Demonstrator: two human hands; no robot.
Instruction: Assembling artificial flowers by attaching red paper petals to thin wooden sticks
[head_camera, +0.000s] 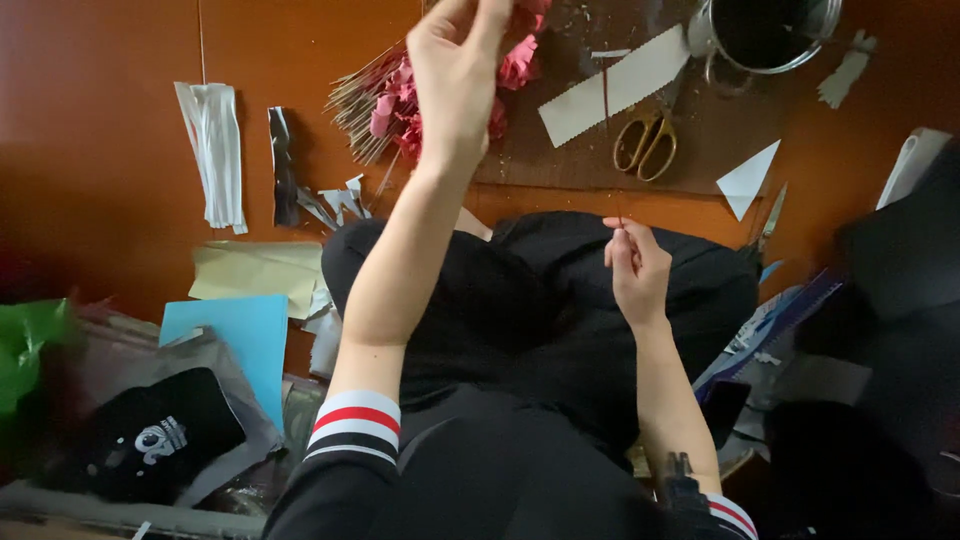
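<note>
Thin stick (607, 120) pinched by right hand (637, 270), scissors (646, 143) beyond

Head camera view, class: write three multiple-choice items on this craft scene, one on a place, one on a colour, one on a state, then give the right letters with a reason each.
1. Where do the scissors lie?
A. on the dark mat beside the metal pot
B. on the blue paper sheet
C. in the left hand

2. What colour are the paper flowers on the sticks?
A. yellow
B. pink
C. white

3. What is the right hand doing?
A. lying flat and open
B. gripping the scissors
C. pinching a thin stick

Answers: 1 A, the handles rest on the mat just below the pot. 2 B, the petals are pink-red. 3 C, fingertips close on the stick's lower end.
</note>
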